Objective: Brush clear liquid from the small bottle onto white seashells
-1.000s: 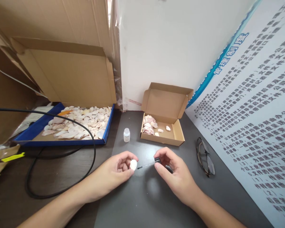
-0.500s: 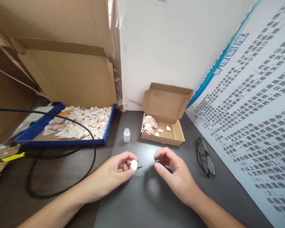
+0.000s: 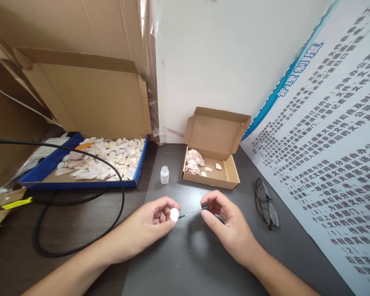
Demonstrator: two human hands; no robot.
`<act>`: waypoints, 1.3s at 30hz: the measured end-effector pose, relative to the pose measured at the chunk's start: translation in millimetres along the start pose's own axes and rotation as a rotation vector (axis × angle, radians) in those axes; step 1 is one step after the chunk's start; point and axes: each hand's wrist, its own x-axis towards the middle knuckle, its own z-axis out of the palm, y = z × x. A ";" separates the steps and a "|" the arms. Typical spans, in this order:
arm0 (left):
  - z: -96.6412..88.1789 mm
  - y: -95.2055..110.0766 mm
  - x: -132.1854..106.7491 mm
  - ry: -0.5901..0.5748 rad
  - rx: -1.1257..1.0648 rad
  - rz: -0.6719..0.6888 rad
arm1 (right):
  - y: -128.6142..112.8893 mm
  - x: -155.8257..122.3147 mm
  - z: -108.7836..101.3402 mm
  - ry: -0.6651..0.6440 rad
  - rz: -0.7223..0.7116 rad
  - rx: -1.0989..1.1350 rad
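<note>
Step in hand (judged): brush work on a shell. Small rounded wht. seashell [image 3: 174, 215] is held btwn. the hands, above dark grey desk surface [image 3: 160, 267]. Slim applicator brush w/ clear stem & dark tip [image 3: 190, 213], fixed to short blk. cylindrical cap [image 3: 205, 206], is pointed at shell's right edge; whether contact is made cannot be told.

Next move (judged): shell to be kept steady, tip to be guided lightly over its face; only small wrist motion is called for.

Left hand [image 3: 156, 218], qty. 1: nearly closed; shell is pinched btwn. thumb & forefinger at its rim, other fingers curled behind.

Right hand [image 3: 223, 222], qty. 1: narrow grip; cap is pinched btwn. thumb & fingertips, nothing else seen in it.

Small clear bottle w/ printed pale label [image 3: 164, 176], qty. 1: stood upright, uncapped, beyond the hands; contents not made out. Cap is prob. its own.

Shallow blue-walled cardboard box [image 3: 80, 186]: at left, lid raised, heaped w/ pale shells [image 3: 111, 158].

Small brown cardboard box [image 3: 212, 182]: rear ctr., lid raised; larger ribbed shells [image 3: 193, 166] are grouped at its left, few small ones loose.

Dark-framed eyeglasses [image 3: 269, 200]: laid at right, apart from hands.
</note>
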 end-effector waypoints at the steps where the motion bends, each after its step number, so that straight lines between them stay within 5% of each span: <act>1: 0.2 -0.1 -0.2 -0.001 0.005 0.002 | 0.0 0.4 0.2 0.000 -0.001 0.002; 24: 9.3 6.1 -5.5 0.014 0.336 0.103 | 1.5 -1.1 1.4 -0.021 -0.097 0.041; 39: 9.3 10.9 -4.3 0.007 0.313 0.083 | 1.8 -1.7 1.2 -0.013 -0.079 0.027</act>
